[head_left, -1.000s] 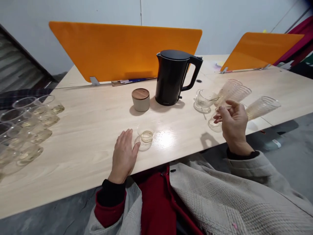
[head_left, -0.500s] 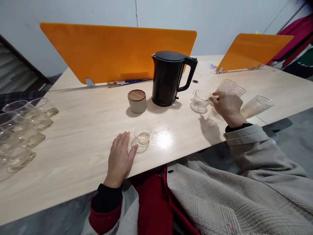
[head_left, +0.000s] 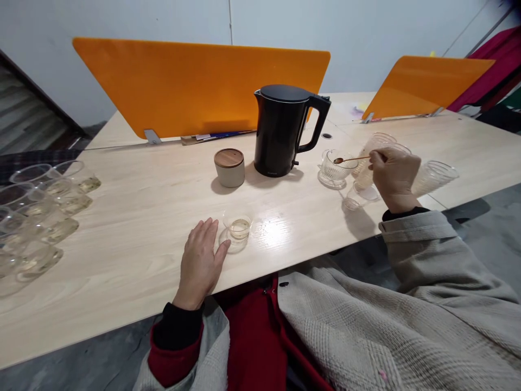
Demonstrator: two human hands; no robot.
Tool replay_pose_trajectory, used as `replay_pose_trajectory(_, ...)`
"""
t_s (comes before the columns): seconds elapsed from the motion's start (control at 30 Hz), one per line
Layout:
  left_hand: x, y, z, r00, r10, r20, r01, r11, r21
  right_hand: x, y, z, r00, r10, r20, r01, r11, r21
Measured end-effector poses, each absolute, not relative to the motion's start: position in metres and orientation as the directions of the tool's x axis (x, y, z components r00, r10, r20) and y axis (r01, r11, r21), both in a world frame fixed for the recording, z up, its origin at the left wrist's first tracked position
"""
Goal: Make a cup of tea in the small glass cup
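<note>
Head view shows my right hand point(head_left: 394, 174) now pinching a slim spoon point(head_left: 350, 159) it did not hold a second ago, its bowl poised over the ribbed glass dish point(head_left: 335, 168) beside the black kettle point(head_left: 281, 130), so scooping looks underway. My left hand point(head_left: 200, 262) stays flat and open on the table point(head_left: 134, 217), its thumb touching a small clear cup point(head_left: 238, 225) with pale liquid.

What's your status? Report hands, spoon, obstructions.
Right hand shut on spoon, bowl over ribbed glass. Left hand flat on table, thumb by small cup. Nothing blocking; kettle stands just left of the glass.
</note>
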State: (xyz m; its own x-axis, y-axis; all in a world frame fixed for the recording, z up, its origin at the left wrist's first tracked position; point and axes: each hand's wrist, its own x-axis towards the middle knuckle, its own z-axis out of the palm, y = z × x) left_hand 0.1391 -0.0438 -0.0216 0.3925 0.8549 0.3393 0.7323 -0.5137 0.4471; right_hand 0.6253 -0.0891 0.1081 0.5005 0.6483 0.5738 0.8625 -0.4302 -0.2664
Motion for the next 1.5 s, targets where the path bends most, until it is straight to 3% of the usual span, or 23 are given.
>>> replay_pose_trajectory(0.1, 0.139, -0.043, -0.023, 0.394, 0.851, 0.347, 0.729, -0.520, 0.445, 0.619, -0.103, 0.108, 0.502, 0.503, 0.704, 0.865, -0.297, -0.404)
replay_pose_trajectory(0.23, 0.139, -0.044, -0.019, 0.377, 0.862, 0.338, 0.721, -0.502, 0.478, 0.580, -0.119, 0.114, 0.537, 0.392, 0.747, 0.793, 0.068, -0.605)
replay_pose_trajectory(0.43, 0.141, -0.051, -0.002, 0.355, 0.893, 0.276, 0.620, -0.446, 0.646, 0.500, -0.133, 0.119, 0.475, 0.552, 0.685, 0.693, 0.246, -0.678)
replay_pose_trajectory(0.63, 0.152, -0.055, 0.002, 0.359, 0.900, 0.248, 0.384, -0.385, 0.839, 0.446, -0.124, 0.115, 0.103, 0.692, 0.714, 0.796, 0.374, -0.477)
replay_pose_trajectory(0.93, 0.183, -0.057, 0.003, 0.273, 0.918, 0.289, 0.281, -0.363, 0.888, 0.414, -0.100, 0.095, -0.301, 0.646, 0.702, 0.786, 0.584, -0.201)
replay_pose_trajectory(1.13, 0.191, -0.058, -0.001, 0.227, 0.927, 0.297, 0.285, -0.355, 0.890, 0.404, -0.098, 0.090, -0.457, 0.670, 0.585, 0.797, 0.600, -0.065)
replay_pose_trajectory(1.3, 0.192, -0.059, 0.000, 0.198, 0.938, 0.286, 0.259, -0.331, 0.908, 0.400, -0.097, 0.089, -0.499, 0.635, 0.590, 0.784, 0.621, -0.006)
replay_pose_trajectory(1.5, 0.192, -0.058, -0.002, 0.185, 0.940, 0.287, 0.240, -0.327, 0.914, 0.398, -0.101, 0.092, -0.605, 0.477, 0.638, 0.748, 0.616, 0.248)
